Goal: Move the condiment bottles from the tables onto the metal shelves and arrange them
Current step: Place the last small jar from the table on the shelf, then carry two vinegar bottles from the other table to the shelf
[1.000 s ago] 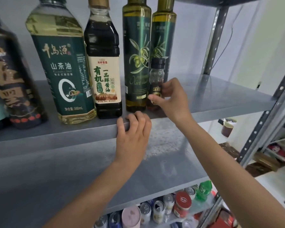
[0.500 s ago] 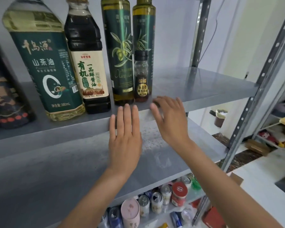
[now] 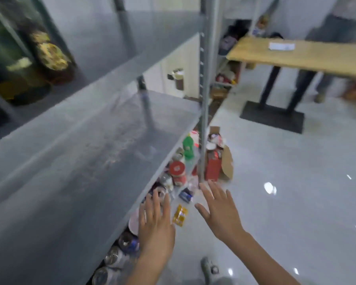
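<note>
Far left, on the upper tier of the metal shelves [image 3: 95, 138]: blurred dark bottles [image 3: 47, 58], standing, already placed. Near centre: left hand [image 3: 155, 223], grip wide and empty, fingers straight, over the shelf edge. Just right: right hand [image 3: 222, 214], likewise wide and empty, above the floor [image 3: 296, 192]. Far right: wooden desk [image 3: 327, 58], well apart from both hands, nearer the right one; no bottle discernible on it, so next fetch probably from elsewhere.
</note>
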Demonstrator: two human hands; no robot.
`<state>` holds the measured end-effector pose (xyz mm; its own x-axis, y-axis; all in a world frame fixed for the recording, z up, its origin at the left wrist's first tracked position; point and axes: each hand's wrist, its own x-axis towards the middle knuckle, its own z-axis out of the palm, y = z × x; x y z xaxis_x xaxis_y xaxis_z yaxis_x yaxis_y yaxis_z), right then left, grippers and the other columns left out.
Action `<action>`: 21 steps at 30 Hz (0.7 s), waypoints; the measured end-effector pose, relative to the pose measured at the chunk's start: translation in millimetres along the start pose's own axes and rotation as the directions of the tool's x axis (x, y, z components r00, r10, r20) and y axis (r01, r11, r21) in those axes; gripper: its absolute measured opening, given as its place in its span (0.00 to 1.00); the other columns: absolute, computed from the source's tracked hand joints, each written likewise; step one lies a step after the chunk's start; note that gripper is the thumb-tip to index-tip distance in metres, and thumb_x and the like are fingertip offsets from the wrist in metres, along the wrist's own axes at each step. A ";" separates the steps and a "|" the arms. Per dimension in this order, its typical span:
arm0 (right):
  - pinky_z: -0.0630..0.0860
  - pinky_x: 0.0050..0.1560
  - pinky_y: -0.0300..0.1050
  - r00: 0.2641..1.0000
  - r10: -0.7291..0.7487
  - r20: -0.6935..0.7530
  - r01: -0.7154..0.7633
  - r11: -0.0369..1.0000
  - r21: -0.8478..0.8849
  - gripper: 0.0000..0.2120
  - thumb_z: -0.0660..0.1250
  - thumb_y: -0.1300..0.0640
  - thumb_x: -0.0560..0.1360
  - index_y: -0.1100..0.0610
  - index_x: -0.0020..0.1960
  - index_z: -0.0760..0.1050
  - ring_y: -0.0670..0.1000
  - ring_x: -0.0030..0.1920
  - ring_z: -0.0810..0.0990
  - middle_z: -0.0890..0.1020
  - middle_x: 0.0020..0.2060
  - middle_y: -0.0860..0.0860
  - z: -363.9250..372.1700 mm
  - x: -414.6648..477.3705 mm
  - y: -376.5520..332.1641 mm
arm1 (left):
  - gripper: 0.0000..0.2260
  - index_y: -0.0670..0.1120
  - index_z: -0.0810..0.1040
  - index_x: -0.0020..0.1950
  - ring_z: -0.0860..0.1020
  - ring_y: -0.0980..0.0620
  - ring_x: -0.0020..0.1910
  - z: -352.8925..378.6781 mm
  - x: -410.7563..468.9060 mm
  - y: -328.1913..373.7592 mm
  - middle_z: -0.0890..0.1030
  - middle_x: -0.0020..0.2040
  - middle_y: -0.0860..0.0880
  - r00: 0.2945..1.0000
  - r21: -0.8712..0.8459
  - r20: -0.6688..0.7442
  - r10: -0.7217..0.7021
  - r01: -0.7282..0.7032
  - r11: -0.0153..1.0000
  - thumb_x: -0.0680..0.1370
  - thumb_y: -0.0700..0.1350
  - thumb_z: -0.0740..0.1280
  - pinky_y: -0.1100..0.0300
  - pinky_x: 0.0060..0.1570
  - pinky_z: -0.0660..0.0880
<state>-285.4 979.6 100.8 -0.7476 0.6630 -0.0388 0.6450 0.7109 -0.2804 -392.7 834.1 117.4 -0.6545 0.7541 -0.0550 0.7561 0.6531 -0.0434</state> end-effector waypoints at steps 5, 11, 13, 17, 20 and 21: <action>0.77 0.54 0.58 0.950 0.309 0.032 -0.307 0.950 -0.054 0.34 0.36 0.39 0.80 0.53 0.62 0.76 0.55 0.59 0.80 0.80 0.60 0.54 35.1 -84.6 27.7 | 0.36 0.47 0.43 0.78 0.46 0.39 0.77 22.6 -26.7 21.3 0.43 0.78 0.39 0.922 0.063 0.259 0.288 -0.314 0.947 0.78 0.54 0.60 0.44 0.74 0.46; 0.72 0.61 0.59 0.778 0.629 0.000 -0.628 0.777 0.047 0.31 0.43 0.38 0.79 0.54 0.68 0.71 0.57 0.66 0.73 0.74 0.67 0.56 50.4 -189.2 55.8 | 0.32 0.48 0.40 0.78 0.46 0.42 0.77 26.0 -43.2 74.5 0.44 0.78 0.41 0.768 0.018 0.293 0.569 -0.600 0.800 0.81 0.56 0.54 0.48 0.75 0.45; 0.63 0.69 0.58 0.690 0.723 -0.013 -0.718 0.687 0.116 0.28 0.51 0.40 0.79 0.53 0.73 0.63 0.56 0.73 0.64 0.66 0.73 0.55 47.8 -224.3 63.5 | 0.31 0.48 0.39 0.78 0.45 0.43 0.77 24.1 -52.9 97.6 0.43 0.78 0.41 0.702 0.013 0.297 0.647 -0.681 0.732 0.82 0.56 0.53 0.49 0.74 0.45; 0.52 0.74 0.50 0.479 0.877 -0.031 -0.860 0.477 0.181 0.28 0.51 0.41 0.80 0.50 0.77 0.52 0.50 0.76 0.54 0.56 0.76 0.51 38.0 -289.6 85.8 | 0.31 0.48 0.38 0.77 0.47 0.43 0.77 20.8 -75.3 144.6 0.46 0.78 0.42 0.552 -0.003 0.304 0.777 -0.815 0.580 0.82 0.56 0.52 0.50 0.75 0.46; 0.56 0.74 0.51 0.331 0.943 -0.039 -0.895 0.327 0.302 0.29 0.54 0.42 0.79 0.52 0.76 0.54 0.50 0.75 0.56 0.59 0.75 0.52 33.7 -333.1 104.6 | 0.31 0.48 0.37 0.77 0.49 0.43 0.77 19.4 -91.6 183.6 0.48 0.78 0.42 0.458 -0.003 0.315 0.831 -0.875 0.483 0.82 0.56 0.51 0.50 0.74 0.47; 0.57 0.74 0.51 0.294 0.955 -0.038 -0.895 0.289 0.340 0.29 0.55 0.43 0.79 0.53 0.76 0.55 0.50 0.75 0.57 0.60 0.75 0.52 32.0 -347.3 111.2 | 0.31 0.48 0.37 0.77 0.49 0.43 0.77 19.2 -97.7 197.9 0.48 0.78 0.42 0.432 -0.004 0.318 0.844 -0.889 0.457 0.82 0.56 0.51 0.51 0.74 0.47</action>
<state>40.9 820.8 52.4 0.4024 0.8828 -0.2424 0.8018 -0.4676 -0.3721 -179.1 888.3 95.0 0.3559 0.8549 -0.3775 0.9278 -0.3715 0.0334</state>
